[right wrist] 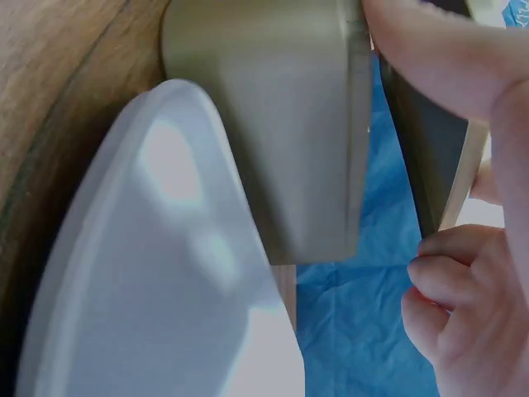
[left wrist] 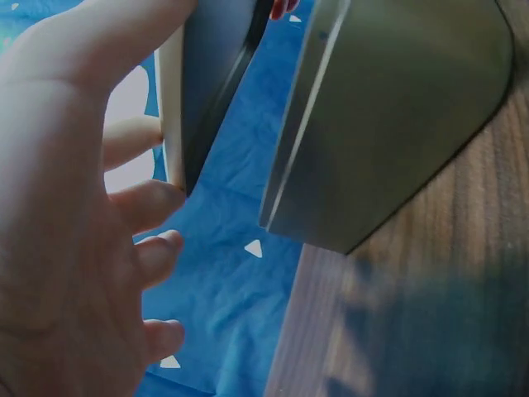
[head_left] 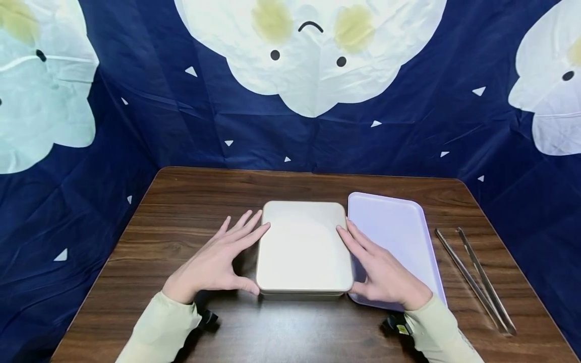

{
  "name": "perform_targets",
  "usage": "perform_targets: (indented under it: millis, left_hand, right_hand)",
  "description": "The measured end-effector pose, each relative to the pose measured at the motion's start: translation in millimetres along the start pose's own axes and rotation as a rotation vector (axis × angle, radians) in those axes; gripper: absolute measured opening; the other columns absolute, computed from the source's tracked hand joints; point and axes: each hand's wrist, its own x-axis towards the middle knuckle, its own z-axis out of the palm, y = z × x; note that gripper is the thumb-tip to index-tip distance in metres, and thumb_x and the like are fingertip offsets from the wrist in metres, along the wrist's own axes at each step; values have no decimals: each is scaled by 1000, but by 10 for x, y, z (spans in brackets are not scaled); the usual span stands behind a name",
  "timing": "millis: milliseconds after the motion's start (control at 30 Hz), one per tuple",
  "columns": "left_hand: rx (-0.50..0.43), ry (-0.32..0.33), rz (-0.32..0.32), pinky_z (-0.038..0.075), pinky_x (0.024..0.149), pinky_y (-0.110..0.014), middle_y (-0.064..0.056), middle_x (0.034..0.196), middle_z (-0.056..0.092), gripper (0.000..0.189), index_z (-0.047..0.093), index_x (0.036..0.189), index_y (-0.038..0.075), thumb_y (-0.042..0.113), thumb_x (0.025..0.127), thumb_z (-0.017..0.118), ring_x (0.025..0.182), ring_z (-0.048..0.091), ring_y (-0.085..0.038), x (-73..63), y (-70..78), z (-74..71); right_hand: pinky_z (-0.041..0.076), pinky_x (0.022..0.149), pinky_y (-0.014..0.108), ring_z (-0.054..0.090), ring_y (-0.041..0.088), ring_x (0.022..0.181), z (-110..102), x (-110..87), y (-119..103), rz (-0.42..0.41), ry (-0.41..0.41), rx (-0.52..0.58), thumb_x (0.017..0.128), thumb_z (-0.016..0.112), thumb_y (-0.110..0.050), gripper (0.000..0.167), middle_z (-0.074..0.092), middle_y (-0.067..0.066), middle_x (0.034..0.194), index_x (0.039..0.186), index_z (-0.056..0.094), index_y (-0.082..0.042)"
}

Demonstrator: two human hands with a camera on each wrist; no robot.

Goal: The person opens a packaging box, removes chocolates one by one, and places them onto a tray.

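A square cream-coloured tin lid [head_left: 304,247] is held over a matching tin box [head_left: 301,296]. Both wrist views show a gap between them; the lid [left wrist: 219,66] is tilted, with its dark underside visible, while the box [left wrist: 405,116] stands on the table. My left hand [head_left: 215,259] grips the lid's left side, its thumb by the near corner and a fingertip on top. On the opposite side my right hand [head_left: 379,267] holds the lid [right wrist: 430,145] between thumb and fingers. The inside of the box is hidden.
A lilac tray [head_left: 395,227] lies right of the box, partly under my right forearm. Farther right are metal tongs [head_left: 481,287], spread apart, on the wooden table [head_left: 190,201]. Dark blue cloth [head_left: 190,126] with cloud prints hangs around the table.
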Motion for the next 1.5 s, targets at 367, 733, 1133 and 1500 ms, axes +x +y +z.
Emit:
perform_targets:
  millis: [367, 733, 1133, 1500]
  left_hand:
    - [-13, 57, 45, 14, 121, -76, -7, 176, 14, 135, 24, 169, 26, 67, 60, 92, 163, 9, -29, 9, 81, -70]
    - [-50, 42, 86, 18, 120, -76, -9, 175, 18, 124, 25, 169, 25, 88, 72, 70, 162, 14, -29, 51, 186, -67]
    - [225, 432, 224, 50, 107, -60, -16, 151, 59, 48, 62, 147, 15, 17, 99, 65, 138, 57, -41, 170, 229, 8]
    - [215, 734, 306, 56, 83, -46, -6, 115, 79, 31, 78, 122, 6, 13, 106, 51, 101, 74, -29, 261, 297, -79]
  right_hand:
    - [62, 72, 44, 67, 42, 122, 11, 50, -45, -68, 350, -62, 98, 63, -14, 57, 53, 30, 151, 154, 53, -6]
    - [61, 83, 32, 77, 38, 95, 40, 162, -127, -111, 781, -110, 109, 56, -24, 32, 75, 23, 120, 120, 79, -5]
    - [59, 90, 25, 78, 30, 88, 0, 195, -193, -86, 832, -109, 106, 58, -27, 31, 79, 11, 108, 115, 81, -8]
    - [58, 60, 36, 72, 19, 71, -81, 232, -280, -83, 742, -81, 110, 53, -35, 40, 77, 4, 90, 110, 78, -5]
